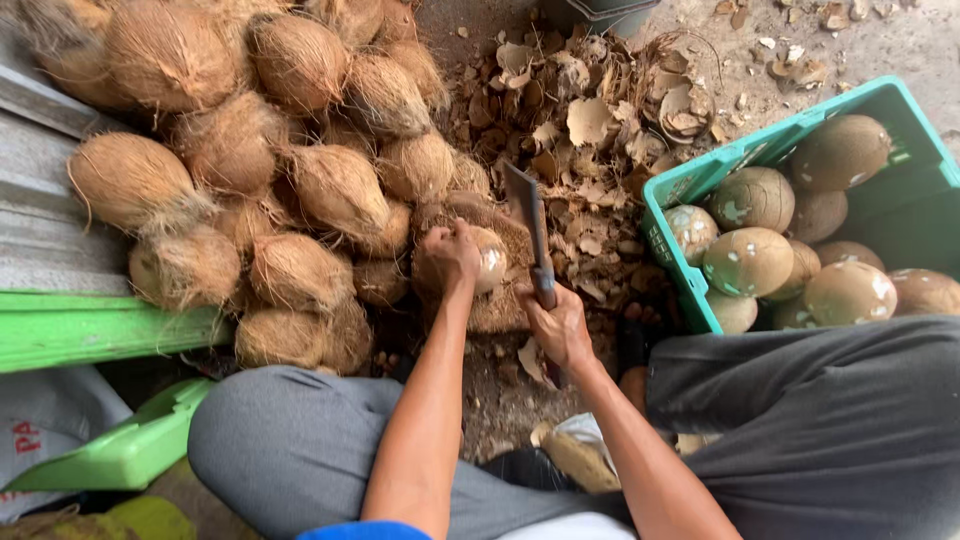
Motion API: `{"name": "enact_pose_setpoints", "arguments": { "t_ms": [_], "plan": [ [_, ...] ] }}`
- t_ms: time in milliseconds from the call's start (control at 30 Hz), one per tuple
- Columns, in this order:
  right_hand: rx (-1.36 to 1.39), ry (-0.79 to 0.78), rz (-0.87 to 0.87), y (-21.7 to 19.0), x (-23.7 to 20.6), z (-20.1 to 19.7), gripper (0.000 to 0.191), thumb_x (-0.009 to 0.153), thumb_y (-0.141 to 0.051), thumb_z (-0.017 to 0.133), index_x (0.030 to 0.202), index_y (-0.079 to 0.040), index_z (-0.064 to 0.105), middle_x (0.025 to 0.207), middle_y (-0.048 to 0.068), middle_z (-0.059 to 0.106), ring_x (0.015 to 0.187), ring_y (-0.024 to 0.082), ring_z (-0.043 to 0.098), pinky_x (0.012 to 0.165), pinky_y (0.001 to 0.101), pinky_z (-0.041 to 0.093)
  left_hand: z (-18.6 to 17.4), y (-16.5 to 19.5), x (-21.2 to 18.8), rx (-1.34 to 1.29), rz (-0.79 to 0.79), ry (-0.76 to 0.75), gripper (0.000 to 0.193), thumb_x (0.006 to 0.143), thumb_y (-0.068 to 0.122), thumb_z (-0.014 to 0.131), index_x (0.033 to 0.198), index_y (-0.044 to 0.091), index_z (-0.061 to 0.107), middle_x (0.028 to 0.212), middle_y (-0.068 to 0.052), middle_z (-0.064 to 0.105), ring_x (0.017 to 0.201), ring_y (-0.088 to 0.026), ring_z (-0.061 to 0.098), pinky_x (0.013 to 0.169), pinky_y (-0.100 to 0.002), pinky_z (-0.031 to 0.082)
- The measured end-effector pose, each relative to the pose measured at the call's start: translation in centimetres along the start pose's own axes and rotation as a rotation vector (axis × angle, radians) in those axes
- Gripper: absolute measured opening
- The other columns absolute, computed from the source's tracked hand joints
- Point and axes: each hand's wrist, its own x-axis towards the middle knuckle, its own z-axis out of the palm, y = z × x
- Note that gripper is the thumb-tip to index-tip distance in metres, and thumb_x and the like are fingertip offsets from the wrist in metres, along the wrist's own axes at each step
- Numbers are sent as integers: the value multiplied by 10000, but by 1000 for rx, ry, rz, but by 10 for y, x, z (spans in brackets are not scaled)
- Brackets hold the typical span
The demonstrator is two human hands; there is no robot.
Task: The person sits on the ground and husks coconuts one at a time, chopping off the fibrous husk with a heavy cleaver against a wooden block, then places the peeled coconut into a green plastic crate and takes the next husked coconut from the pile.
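Your left hand clamps down over a coconut at mid-frame: pale, partly stripped, brown fibre clinging underneath. Your right hand is wrapped tight on the cleaver, blade raised just right of the nut. At the right of the frame, the green crate holds smooth peeled coconuts, tan with white nicks. Upper left, the hairy pile.

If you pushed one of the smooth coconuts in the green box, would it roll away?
Probably it would roll: the peeled coconuts look round and smooth. But the green crate walls and close-packed neighbours would likely stop it. They look hard, so likely stiff, not squishy.
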Motion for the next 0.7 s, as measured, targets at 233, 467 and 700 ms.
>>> {"name": "enact_pose_setpoints", "arguments": {
  "t_ms": [233, 467, 700],
  "plan": [
    [-104, -82, 327, -5, 0, -1, 417, 953, -385, 693, 740, -46, 574, 551, -26, 495, 446, 94, 472, 411, 313, 397, -1, -4, 0, -102, 41, 35, 338, 980, 308, 655, 776, 79, 511, 801, -80, 486, 738, -212, 520, 683, -420, 491],
    [73, -76, 186, 11, 2, 1, 305, 964, -404, 641, 824, -134, 635, 621, -64, 542, 485, 65, 430, 417, 285, 369, -3, 10, -4, -131, -72, -8, 270, 955, 304, 624, 860, 61, 554, 766, -92, 586, 700, -215, 572, 641, -432, 500],
    [-48, -34, 41, 3, -3, 6, 415, 977, -419, 682, 707, -119, 589, 574, -42, 492, 472, 77, 420, 410, 292, 329, -14, 33, -14, 148, -248, 49, 284, 940, 354, 652, 857, 85, 609, 798, -54, 605, 713, -189, 592, 675, -407, 505]
  ]
}}
